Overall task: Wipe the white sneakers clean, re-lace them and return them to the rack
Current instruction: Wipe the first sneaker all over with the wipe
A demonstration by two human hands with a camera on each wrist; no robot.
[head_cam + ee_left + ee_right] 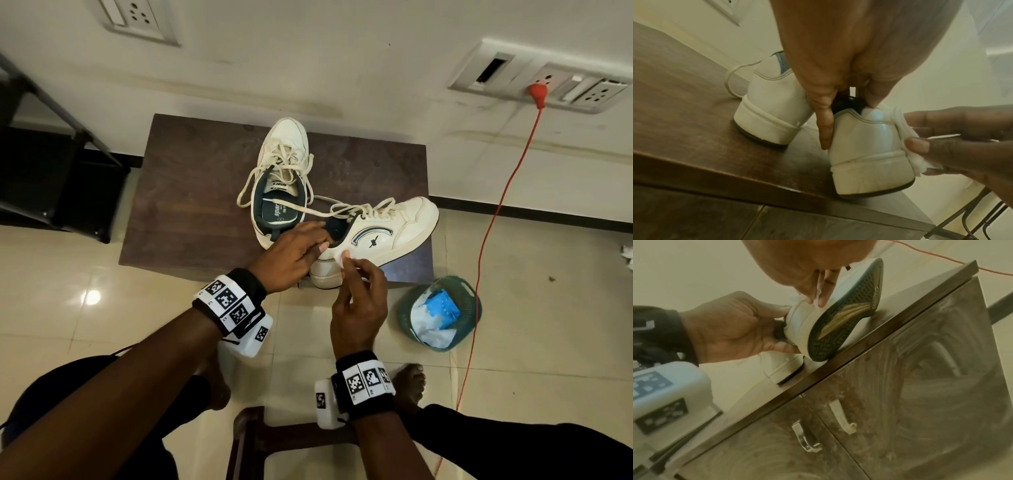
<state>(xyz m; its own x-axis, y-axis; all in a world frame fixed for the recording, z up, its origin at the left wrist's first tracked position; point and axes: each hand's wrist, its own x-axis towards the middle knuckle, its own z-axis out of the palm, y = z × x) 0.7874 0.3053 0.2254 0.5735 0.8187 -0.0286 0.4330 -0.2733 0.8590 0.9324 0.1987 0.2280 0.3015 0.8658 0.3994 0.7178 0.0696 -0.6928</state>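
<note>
There were two white sneakers on the dark wooden cabinet top. My left hand gripped the heel of the near sneaker, tipping it so its bumpy sole showed. My right hand pinched one soft white wipe against its smooth side. The other sneaker stood just beyond my left hand, its laces loose. One round green basket sat right of my right hand.

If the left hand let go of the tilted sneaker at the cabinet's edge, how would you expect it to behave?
The tilted sneaker would probably rock back flat or tip, since its sole is lifted in the right wrist view. Its heel overhangs the cabinet edge, so it might slide off. Its loose laces look floppy and could snag the other sneaker.
</note>
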